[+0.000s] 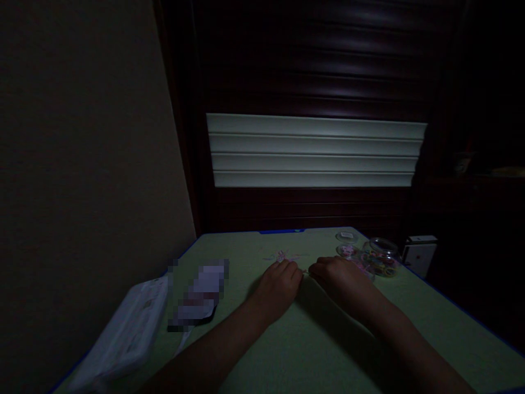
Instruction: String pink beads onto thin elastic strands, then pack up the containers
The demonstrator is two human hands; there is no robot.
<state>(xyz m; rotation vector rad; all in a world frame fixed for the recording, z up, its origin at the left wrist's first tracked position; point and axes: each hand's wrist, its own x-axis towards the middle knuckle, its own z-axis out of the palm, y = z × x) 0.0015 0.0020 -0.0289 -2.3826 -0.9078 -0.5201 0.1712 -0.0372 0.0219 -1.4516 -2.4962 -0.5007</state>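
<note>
Over the middle of the green table my left hand is closed, its fingertips pinched together. Just to its right my right hand is closed too, fingers bent towards the left one. A short piece of a thin pale strand shows in the narrow gap between them, and both hands seem to grip it. The dim light hides its exact kind. Beyond my left fingertips lies a loose, spidery bunch of pinkish strands.
Past my right hand stand a clear jar of colourful small bands, a small dish of pink pieces and a clear lid. On the left are a blurred phone-like object and a long white case. A wall rises beyond the table's left edge.
</note>
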